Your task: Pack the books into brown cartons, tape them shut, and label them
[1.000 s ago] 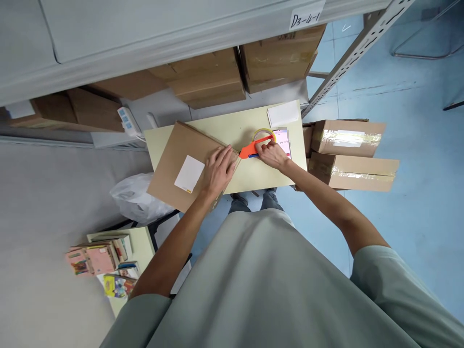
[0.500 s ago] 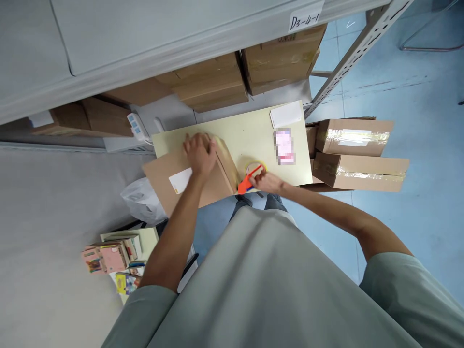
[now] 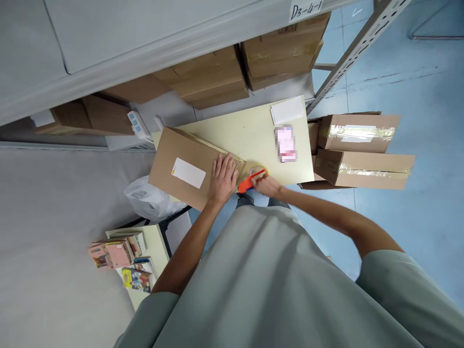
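Note:
A brown cardboard box [image 3: 170, 176] with a white label [image 3: 188, 172] lies on the left part of the pale yellow table [image 3: 246, 125], jutting over its front edge. My left hand [image 3: 224, 178] rests flat on the box's right end, fingers spread. Just right of the box, my right hand [image 3: 266, 185] is wrapped round an orange-red tape dispenser [image 3: 246, 184] with a roll of tape, near the table's front edge.
White papers [image 3: 287, 111] and a blurred pink item [image 3: 286, 143] lie at the table's right. Taped boxes [image 3: 375, 169] stand beyond it. Shelf boxes [image 3: 279, 55] are behind. A plastic bag [image 3: 148, 198] and books [image 3: 119, 253] sit at left.
The box has turned, its right end now closer to the front edge and its label fully visible. My left hand has moved right and forward to the box's end. My right hand still holds the dispenser.

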Motion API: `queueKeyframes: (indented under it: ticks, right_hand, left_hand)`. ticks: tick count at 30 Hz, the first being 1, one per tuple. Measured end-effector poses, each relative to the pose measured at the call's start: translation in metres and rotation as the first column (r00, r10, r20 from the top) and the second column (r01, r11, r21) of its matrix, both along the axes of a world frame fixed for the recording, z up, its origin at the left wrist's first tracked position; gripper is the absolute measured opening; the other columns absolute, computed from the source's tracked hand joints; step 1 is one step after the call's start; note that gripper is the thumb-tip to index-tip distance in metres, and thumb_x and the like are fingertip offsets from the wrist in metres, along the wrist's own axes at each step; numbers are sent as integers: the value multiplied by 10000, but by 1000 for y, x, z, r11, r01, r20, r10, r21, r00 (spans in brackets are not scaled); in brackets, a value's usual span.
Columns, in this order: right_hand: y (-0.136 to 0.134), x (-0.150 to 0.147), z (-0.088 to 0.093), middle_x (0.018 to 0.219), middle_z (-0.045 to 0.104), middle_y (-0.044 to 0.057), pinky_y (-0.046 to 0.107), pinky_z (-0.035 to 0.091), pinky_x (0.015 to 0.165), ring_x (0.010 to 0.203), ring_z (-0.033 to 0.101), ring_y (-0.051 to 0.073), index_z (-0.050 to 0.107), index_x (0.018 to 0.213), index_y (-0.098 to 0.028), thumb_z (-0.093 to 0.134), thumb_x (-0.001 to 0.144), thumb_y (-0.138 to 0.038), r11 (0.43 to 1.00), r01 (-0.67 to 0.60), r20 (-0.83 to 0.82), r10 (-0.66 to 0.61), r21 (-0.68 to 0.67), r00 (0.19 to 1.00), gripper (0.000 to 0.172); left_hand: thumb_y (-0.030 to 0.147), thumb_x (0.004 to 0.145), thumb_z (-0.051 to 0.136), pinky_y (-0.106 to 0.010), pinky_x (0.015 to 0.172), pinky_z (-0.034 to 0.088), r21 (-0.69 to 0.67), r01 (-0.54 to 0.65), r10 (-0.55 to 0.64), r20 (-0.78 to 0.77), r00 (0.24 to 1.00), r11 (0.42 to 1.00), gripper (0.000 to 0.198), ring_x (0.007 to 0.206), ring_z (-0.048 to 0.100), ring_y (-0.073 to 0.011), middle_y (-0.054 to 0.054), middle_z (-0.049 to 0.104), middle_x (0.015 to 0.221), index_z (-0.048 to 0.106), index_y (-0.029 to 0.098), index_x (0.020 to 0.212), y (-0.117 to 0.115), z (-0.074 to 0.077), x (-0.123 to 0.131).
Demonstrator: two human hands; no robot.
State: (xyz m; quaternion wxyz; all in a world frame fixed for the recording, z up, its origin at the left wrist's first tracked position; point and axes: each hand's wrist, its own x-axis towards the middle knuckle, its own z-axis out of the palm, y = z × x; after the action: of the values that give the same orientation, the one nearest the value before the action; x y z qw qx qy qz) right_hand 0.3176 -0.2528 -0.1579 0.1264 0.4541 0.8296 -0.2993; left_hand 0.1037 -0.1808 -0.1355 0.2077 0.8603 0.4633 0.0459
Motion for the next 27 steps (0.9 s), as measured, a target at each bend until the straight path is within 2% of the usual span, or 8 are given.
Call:
queueKeyframes:
  ticks: [1, 3, 4, 6, 12, 19, 23, 27]
  right_hand:
    - [12, 25, -2, 1129, 805, 343, 448, 554, 877, 995, 832, 343, 520, 1473, 60, 331, 1077, -21, 999, 35, 43, -35, 0, 998, 447]
    - [36, 66, -3, 1138, 800, 353, 464, 531, 905, 1032, 816, 376, 485, 1500, 58, 336, 1160, -186, 988, 152, 142, -155, 29, 978, 444]
    - [47, 78, -1, 1159, 793, 365, 463, 519, 910, 1052, 807, 389, 467, 1515, 64, 343, 1180, -262, 982, 180, 158, -186, 49, 970, 484]
    - [66, 87, 3, 1177, 791, 362, 457, 496, 938, 1095, 795, 396, 460, 1524, 63, 345, 1187, -304, 977, 202, 165, -212, 74, 963, 511]
    - [94, 56, 11, 1173, 792, 359, 446, 480, 923, 1112, 795, 386, 516, 1481, 68, 340, 1139, -167, 977, 189, 123, -200, 94, 972, 451]
    - [97, 40, 17, 1210, 779, 364, 425, 501, 901, 1139, 779, 361, 599, 1426, 85, 320, 1056, 0, 973, 218, 63, -223, 79, 973, 471]
    - [98, 36, 22, 1204, 785, 351, 413, 530, 886, 1122, 782, 350, 663, 1375, 67, 381, 1060, -31, 958, 278, 41, -281, 74, 959, 435]
    - [113, 25, 30, 1188, 781, 365, 402, 568, 860, 1127, 795, 352, 728, 1283, 53, 435, 1074, -81, 939, 336, 59, -341, 78, 938, 384]
  left_hand:
    - [402, 1160, 376, -662, 1427, 174, 5, 0, 0, 2, 1000, 1000, 603, 1755, 189, -336, -198, 436, 1783, 481, 119, 1682, 0, -1, 0]
    - [402, 1161, 372, -657, 1430, 168, 10, 5, -5, 0, 1000, 1000, 605, 1757, 178, -338, -203, 426, 1787, 484, 108, 1677, -1, -3, 1]
    - [400, 1160, 372, -657, 1431, 164, 11, 7, -7, -1, 1000, 1000, 606, 1758, 172, -338, -206, 420, 1790, 483, 104, 1677, -1, -3, 1]
    - [392, 1156, 374, -662, 1430, 159, 9, 8, -8, -1, 1000, 1000, 607, 1759, 162, -338, -210, 414, 1793, 479, 101, 1679, -1, -5, 0]
    - [377, 1143, 395, -639, 1435, 158, 17, -7, 7, 6, 1000, 1000, 606, 1758, 170, -335, -197, 423, 1791, 487, 105, 1677, 0, -9, 0]
    - [353, 1124, 400, -652, 1426, 171, 19, -22, 21, 15, 1000, 1000, 602, 1749, 214, -345, -224, 453, 1767, 511, 78, 1648, 2, -10, 5]
    - [348, 1111, 403, -672, 1413, 195, 31, -35, 35, 11, 999, 999, 594, 1737, 257, -357, -231, 485, 1745, 537, 77, 1622, 3, -11, 7]
    - [353, 1101, 401, -664, 1406, 229, 45, -45, 45, 10, 999, 998, 586, 1719, 309, -365, -228, 522, 1719, 573, 79, 1590, 4, -12, 8]
